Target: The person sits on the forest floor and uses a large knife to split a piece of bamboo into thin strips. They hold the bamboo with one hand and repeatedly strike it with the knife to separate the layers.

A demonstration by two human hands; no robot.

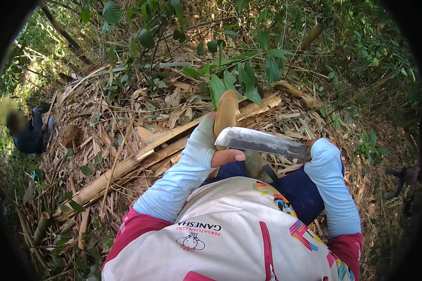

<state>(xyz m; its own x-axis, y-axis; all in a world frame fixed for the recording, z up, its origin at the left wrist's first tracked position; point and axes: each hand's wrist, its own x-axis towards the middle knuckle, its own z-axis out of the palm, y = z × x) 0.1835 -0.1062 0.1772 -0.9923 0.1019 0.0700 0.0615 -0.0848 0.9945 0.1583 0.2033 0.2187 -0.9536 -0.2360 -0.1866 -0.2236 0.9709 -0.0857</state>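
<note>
My left hand (206,143), in a light blue sleeve that covers the palm, grips a flat light-brown piece of wood (227,107) with a rounded upper end. The left thumb sticks out to the right below the blade, and the wood's lower part is mostly hidden by the hand. In my right hand (324,149) is a machete (267,143); its handle is covered by the fingers. The broad dark blade with a pale edge points left across my front. Its tip overlaps the wood; whether they touch I cannot tell.
Split bamboo poles (122,169) lie slantwise on dry leaf litter (98,112). Leafy green stems (246,77) rise just ahead. A person in dark clothes (30,133) is low down at the far left. A cut bamboo stump (42,225) stands at the lower left.
</note>
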